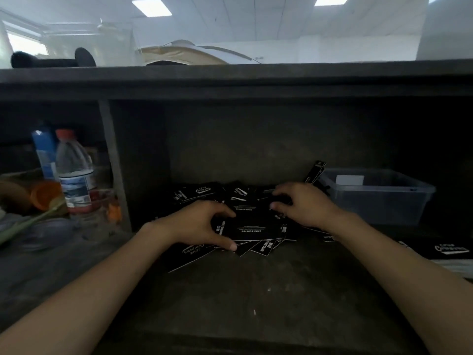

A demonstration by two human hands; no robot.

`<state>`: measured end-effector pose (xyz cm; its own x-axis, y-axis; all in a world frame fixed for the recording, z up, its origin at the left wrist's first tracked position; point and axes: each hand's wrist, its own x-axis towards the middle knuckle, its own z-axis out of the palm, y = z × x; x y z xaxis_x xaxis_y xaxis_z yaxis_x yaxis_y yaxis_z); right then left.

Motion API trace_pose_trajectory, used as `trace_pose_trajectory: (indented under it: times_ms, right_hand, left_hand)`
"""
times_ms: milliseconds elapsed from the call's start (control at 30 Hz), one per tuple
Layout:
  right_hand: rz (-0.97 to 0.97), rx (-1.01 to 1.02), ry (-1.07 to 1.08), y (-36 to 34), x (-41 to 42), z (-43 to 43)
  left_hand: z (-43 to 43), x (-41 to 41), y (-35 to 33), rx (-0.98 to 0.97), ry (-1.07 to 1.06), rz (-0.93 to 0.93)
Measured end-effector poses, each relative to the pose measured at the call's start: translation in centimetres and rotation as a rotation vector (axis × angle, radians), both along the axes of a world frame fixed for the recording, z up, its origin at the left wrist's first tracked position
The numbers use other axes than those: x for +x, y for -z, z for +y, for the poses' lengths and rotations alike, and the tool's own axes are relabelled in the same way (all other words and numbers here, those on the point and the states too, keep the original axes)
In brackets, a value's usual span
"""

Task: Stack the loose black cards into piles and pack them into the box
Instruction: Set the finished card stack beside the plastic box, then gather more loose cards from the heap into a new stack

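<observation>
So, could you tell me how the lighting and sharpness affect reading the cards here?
Head view: the ceiling lights are blown out while the shelf recess is dim, so the black cards merge with the dark surface, only their white print showing. Head view: the bottle at left is blurred, and the clear box is murky.

cards (252, 228) heaped mid-shelf, near the back wall. My left hand (202, 224) at the heap's near-left edge, right hand (304, 203) at its far-right. box (378, 198) right of the heap, one card (316, 171) leaning on its left wall. bottle (75, 175) far left, past the divider (115, 170).
</observation>
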<state>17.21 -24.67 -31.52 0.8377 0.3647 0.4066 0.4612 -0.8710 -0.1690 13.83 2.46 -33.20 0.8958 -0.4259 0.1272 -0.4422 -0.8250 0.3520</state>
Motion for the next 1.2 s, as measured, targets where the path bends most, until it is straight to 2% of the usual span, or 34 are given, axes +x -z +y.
trace_pose_trajectory:
  times_ms: [67, 133, 267, 433, 533, 667, 733, 833, 933, 1033, 1133, 1200]
  right_hand:
    - [0.148, -0.030, -0.211, 0.4, -1.6, 0.9]
    - [0.234, -0.067, -0.326, 1.1, -2.6, 1.4]
    - [0.191, -0.001, -0.335, 1.3, -1.9, 1.1]
    - [0.218, 0.045, -0.339, 0.9, -2.2, 0.2]
    - [0.197, 0.140, -0.321, -0.1, -2.7, -0.5]
    - [0.297, 0.294, -0.393, -1.1, -3.9, -0.5]
    - [0.360, 0.310, -0.420, -1.2, -4.4, 0.0]
    - [0.413, 0.245, -0.472, -0.6, -4.9, 1.0]
    - [0.437, 0.237, -0.471, -0.5, -4.7, 1.2]
    - [0.306, 0.219, -0.416, -0.4, -3.9, 0.3]
    - [0.176, -0.079, -0.392, 0.7, -3.3, 0.4]
    - [0.132, -0.133, -0.339, 1.3, -2.7, 0.6]
  left_hand:
    - [0.1, 0.1, 1.0, -0.043, 0.033, -0.090]
    - [0.4, 0.2, 1.9, -0.121, 0.060, -0.134]
    - [1.1, 0.3, 1.8, -0.188, 0.046, -0.154]
    - [1.0, -0.3, 1.5, -0.170, 0.060, -0.105]
    - [1.2, -0.6, 0.9, -0.247, 0.075, -0.134]
    - [1.0, -1.6, 0.3, -0.358, 0.119, -0.142]
    - [0.7, -2.1, -0.1, -0.439, 0.171, -0.116]
    - [0.6, -2.8, -0.7, -0.519, 0.211, 0.033]
    - [0.4, -3.5, -0.9, -0.449, 0.254, 0.164]
    - [0.6, -4.3, -0.9, -0.415, 0.259, 0.130]
    - [0.7, -5.3, -0.2, -0.411, 0.269, 0.093]
    - [0.2, -5.7, 0.6, -0.403, 0.265, -0.010]
